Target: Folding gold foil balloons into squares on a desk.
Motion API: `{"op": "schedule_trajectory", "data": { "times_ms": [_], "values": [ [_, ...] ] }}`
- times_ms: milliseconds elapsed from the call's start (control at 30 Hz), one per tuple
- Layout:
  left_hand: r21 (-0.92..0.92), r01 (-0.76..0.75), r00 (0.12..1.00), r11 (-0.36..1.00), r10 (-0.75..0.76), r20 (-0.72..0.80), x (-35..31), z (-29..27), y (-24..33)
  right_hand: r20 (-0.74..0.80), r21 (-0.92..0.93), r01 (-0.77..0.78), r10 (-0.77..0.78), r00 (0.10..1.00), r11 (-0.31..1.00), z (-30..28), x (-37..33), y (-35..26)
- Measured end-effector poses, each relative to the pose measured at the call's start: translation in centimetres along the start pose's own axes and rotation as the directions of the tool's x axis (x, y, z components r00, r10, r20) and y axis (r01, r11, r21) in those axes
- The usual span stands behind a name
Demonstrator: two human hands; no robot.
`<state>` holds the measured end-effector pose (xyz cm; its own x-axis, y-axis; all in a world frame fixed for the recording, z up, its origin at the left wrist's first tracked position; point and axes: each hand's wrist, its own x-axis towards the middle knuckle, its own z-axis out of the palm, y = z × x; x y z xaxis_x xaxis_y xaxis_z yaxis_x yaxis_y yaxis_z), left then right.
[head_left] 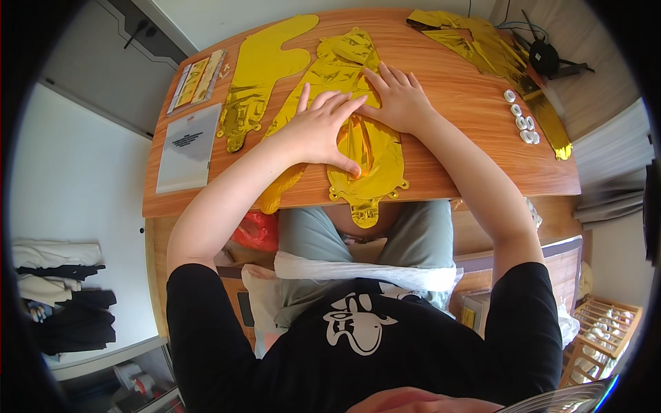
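Observation:
A flat gold foil balloon [385, 155] lies on the wooden table in front of me, its tabbed near end hanging past the front edge. My left hand [320, 131] rests over its middle with fingers spread and the thumb down on the creased foil. Farther up and to the right, my right hand [399, 100] lies on the same foil, fingers outstretched. Neither hand grips anything. Part of the balloon is hidden beneath both hands. Left of it lies another flat gold foil balloon [268, 62], smooth at the far end and wrinkled at the near end.
More gold foil [475, 51] stretches along the table's far right side. Several small white rolls [521, 124] sit near the right edge, by a black router [544, 56] with cables. At the left are a clear plastic sleeve [186, 151] and a packet with gold contents [196, 84].

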<state>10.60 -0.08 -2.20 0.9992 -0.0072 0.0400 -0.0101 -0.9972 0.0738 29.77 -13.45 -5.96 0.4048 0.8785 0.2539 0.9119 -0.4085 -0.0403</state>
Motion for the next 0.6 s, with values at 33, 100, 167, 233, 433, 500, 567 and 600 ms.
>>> {"op": "schedule_trajectory", "data": {
  "times_ms": [33, 100, 167, 233, 433, 500, 567, 600],
  "values": [
    [-0.011, 0.003, 1.000, 1.000, -0.003, 0.002, -0.19, 0.23, -0.11, 0.001, 0.000, 0.002, -0.002, 1.000, 1.000, 0.10, -0.06, -0.01],
    [-0.021, 0.011, 1.000, 1.000, -0.011, 0.002, -0.40, 0.67, -0.44, -0.012, 0.000, -0.003, 0.003, 1.000, 1.000, 0.13, -0.01, -0.16],
    [-0.027, 0.016, 0.999, 1.000, -0.015, 0.039, -0.36, 0.89, -0.58, -0.022, -0.003, -0.005, 0.005, 1.000, 1.000, 0.16, -0.03, -0.20],
    [0.009, 0.020, 0.998, 1.000, -0.021, 0.056, -0.21, 0.86, -0.60, -0.030, -0.005, -0.008, 0.008, 1.000, 1.000, 0.21, -0.06, -0.18],
    [0.066, 0.017, 0.995, 0.998, -0.024, 0.095, -0.18, 0.89, -0.47, -0.025, 0.010, 0.000, 0.000, 1.000, 1.000, 0.11, -0.13, 0.12],
    [0.061, 0.017, 0.995, 0.998, -0.023, 0.100, -0.22, 0.90, -0.42, -0.027, 0.022, 0.010, -0.009, 1.000, 1.000, 0.00, -0.29, 0.13],
    [0.047, 0.021, 0.995, 0.999, -0.025, 0.094, -0.20, 0.96, -0.40, -0.028, 0.018, 0.011, -0.011, 1.000, 1.000, -0.08, -0.24, 0.05],
    [0.047, 0.022, 0.995, 0.999, -0.026, 0.094, -0.21, 1.00, -0.43, -0.029, 0.015, 0.011, -0.010, 1.000, 1.000, -0.14, -0.23, 0.02]
  ]
}}
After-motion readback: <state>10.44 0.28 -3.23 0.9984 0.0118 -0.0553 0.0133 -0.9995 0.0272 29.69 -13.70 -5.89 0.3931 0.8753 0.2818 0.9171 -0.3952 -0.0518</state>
